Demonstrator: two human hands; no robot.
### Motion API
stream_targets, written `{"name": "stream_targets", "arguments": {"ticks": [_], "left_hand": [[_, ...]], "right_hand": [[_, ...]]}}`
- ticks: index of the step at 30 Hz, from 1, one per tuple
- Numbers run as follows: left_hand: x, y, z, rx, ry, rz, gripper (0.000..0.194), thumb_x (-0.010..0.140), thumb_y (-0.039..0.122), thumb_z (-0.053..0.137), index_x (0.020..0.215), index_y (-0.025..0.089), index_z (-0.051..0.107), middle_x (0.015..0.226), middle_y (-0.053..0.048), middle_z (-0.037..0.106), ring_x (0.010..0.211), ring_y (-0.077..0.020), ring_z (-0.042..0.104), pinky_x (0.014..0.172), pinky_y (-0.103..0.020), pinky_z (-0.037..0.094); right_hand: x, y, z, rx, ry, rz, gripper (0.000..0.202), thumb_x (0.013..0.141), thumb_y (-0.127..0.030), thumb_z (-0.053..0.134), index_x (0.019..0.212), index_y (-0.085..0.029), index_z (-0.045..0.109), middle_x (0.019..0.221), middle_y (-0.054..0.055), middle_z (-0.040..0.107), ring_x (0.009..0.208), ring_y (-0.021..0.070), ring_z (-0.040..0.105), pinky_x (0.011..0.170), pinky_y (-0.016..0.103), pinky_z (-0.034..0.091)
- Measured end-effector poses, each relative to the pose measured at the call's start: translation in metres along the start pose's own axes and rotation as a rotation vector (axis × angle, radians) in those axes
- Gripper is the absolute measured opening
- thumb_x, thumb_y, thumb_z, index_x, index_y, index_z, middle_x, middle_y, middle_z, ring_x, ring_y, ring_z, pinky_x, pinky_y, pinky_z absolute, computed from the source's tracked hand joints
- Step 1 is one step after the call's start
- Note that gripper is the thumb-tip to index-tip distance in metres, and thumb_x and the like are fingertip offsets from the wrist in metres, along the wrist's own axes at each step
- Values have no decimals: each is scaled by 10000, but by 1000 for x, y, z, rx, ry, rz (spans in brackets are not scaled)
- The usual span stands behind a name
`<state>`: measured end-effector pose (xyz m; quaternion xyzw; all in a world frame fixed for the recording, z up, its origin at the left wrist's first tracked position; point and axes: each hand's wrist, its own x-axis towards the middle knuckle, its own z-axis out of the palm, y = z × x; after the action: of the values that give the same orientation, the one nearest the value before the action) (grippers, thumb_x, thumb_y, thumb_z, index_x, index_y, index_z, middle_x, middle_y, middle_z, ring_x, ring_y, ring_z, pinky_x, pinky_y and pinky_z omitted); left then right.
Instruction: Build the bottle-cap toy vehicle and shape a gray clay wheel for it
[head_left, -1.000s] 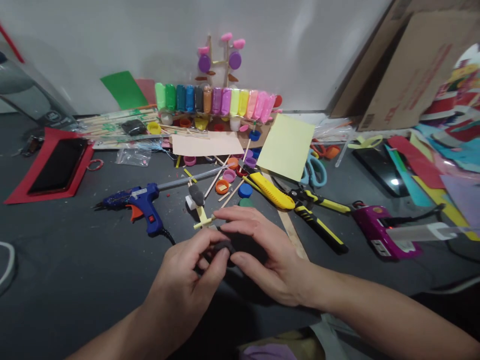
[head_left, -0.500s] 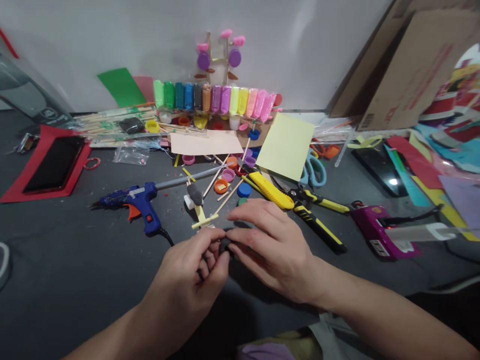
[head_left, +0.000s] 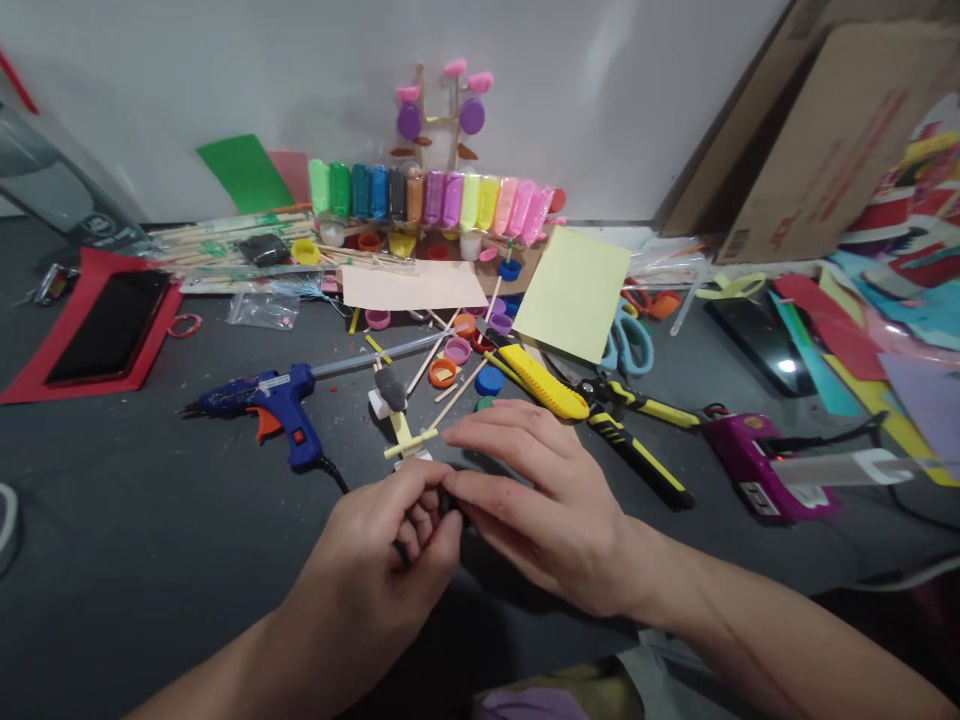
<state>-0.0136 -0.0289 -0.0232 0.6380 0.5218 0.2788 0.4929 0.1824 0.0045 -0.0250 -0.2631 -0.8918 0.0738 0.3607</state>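
Observation:
A small black lump (head_left: 448, 500), which looks like modelling clay, is pinched between the fingertips of both hands and mostly covered by them. My left hand (head_left: 394, 550) is closed on it from the left, thumb and forefinger together. From the right, my right hand (head_left: 547, 500) presses its thumb and forefinger against the same lump, its other fingers curved above. Just beyond my left hand lies a small craft figure (head_left: 397, 410) with a grey clay piece, a white part and a pale yellow strip. A short yellow stick (head_left: 410, 443) lies across it.
A blue glue gun (head_left: 281, 400) lies left. Right of the hands are a yellow utility knife (head_left: 544, 380), black-and-yellow pliers (head_left: 637, 455) and a purple device (head_left: 765, 465). Behind lie bottle caps (head_left: 442, 373), a yellow sheet (head_left: 574, 290) and several clay packets (head_left: 431, 197).
The hands stay together on the black lump. My right hand's fingers have shifted slightly left and closer over my left fingertips. The other things lie as before.

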Motion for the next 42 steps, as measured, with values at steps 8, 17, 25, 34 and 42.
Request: {"name": "stream_targets", "arguments": {"ticks": [8,17,25,34,42], "left_hand": [[1,-6,5,-814,-147,-314,298,978,387,607,1201,243,741,944,-34,753,726,-141,711,692,-238,580],[7,-9,9,-922,-238,-300,382,881,483,744,1094,169,795,707,-20,701,542,-96,631,552,-193,545],[6,-11,7,-898,-239,-293,395,898,491,721,1125,177,795,706,-16,693,534,-89,607,535,-185,527],[6,-8,6,-913,-194,-261,358,922,470,684,1065,161,793,683,11,615,572,-103,556,537,-207,512],[0,4,0,-465,-117,-165,290,877,324,684,1096,151,760,651,55,519,551,-85,439,509,-185,397]], "right_hand": [[1,-3,-2,198,75,184,189,927,-67,622,1064,-181,682,1135,104,736,1107,186,681,978,364,565],[0,-3,-3,269,30,213,156,936,-91,657,1075,-130,716,1143,126,731,1134,185,660,1018,342,533],[-3,-1,-5,222,58,153,126,940,-101,659,1042,-122,730,1115,133,736,1116,204,663,1045,388,525],[0,-2,-5,251,33,201,176,950,-109,643,1103,-175,697,1138,106,736,1124,193,671,1023,388,547],[-2,-2,-8,126,22,111,141,914,-108,673,1051,-137,685,1148,134,728,1131,224,665,1072,440,517]]}}
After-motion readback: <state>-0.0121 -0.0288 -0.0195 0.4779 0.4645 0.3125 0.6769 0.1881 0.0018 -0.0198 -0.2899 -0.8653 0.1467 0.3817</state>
